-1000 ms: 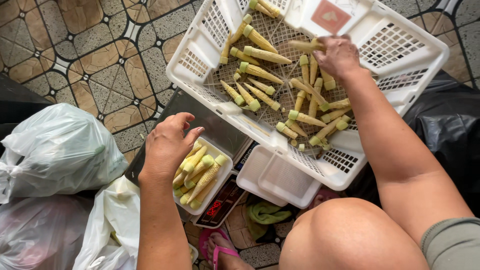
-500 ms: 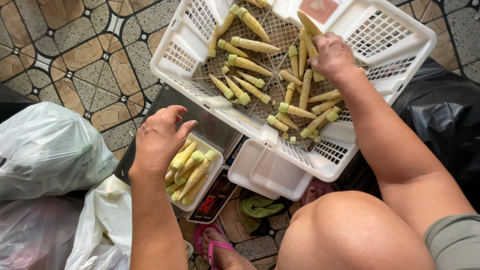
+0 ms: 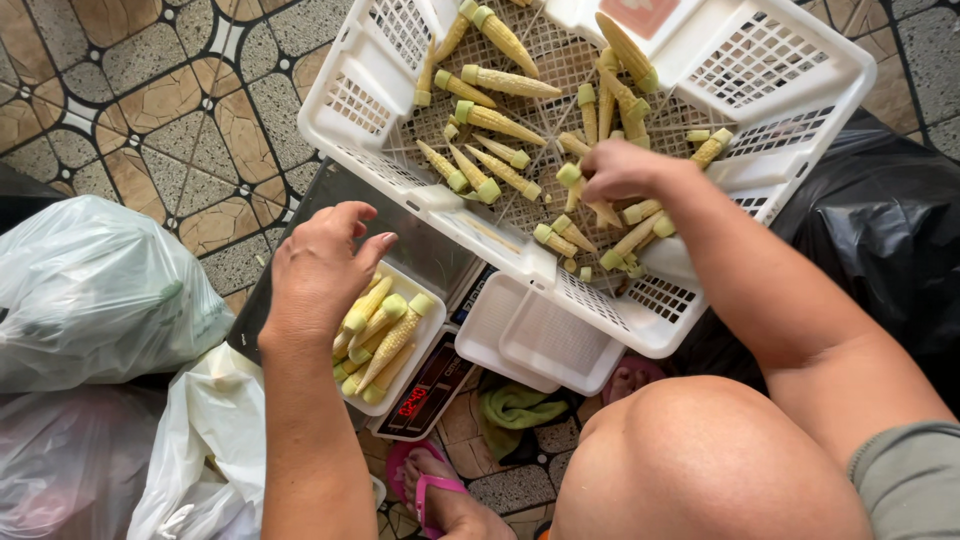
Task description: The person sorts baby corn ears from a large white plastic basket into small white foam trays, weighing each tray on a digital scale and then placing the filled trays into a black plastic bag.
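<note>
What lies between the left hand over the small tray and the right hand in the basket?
In the head view, between the left hand and right hand lie the scale's metal platform, the white basket's near rim and several baby corns on its mesh.

Left hand (image 3: 320, 275): palm down, back facing the camera, fingers loosely curled and spread a little, thumb out to the right. Left forearm runs straight up from the bottom edge. Right hand (image 3: 622, 170): reached forward, knuckles up, fingers bent downward with tips hidden beneath. Right arm bare, stretched diagonally from lower right. A bent bare knee (image 3: 700, 460) sits under it.
</note>
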